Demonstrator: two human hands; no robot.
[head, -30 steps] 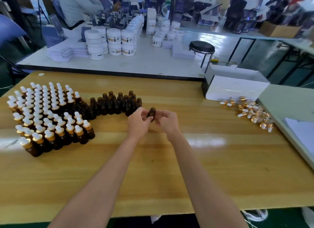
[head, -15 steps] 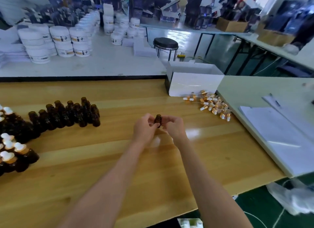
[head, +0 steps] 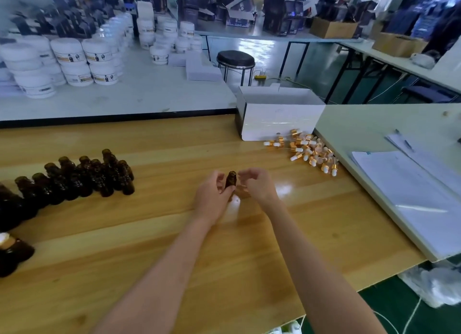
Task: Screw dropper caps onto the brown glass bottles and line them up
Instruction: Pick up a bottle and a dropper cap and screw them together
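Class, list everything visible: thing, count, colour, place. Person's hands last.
wooden table: one, light brown, foreground
held bottle: one, brown, uncapped, centre
uncapped bottles: a dozen or more, brown, table left
capped bottle: at least one, brown with white cap, left edge
dropper caps: loose pile, white and gold, table right
box: one, white, behind the caps
jars: many, white, far table
stool: one, black seat, beyond box
papers: stack, white, right-hand table
left hand: one, grips held bottle
right hand: one, beside bottle, holding nothing

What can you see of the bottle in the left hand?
The bottle is small, of dark brown glass, with a narrow neck and no cap on it. It is nearly upright. The left hand holds its lower part and hides its base. The right hand is close beside it, apparently not touching.
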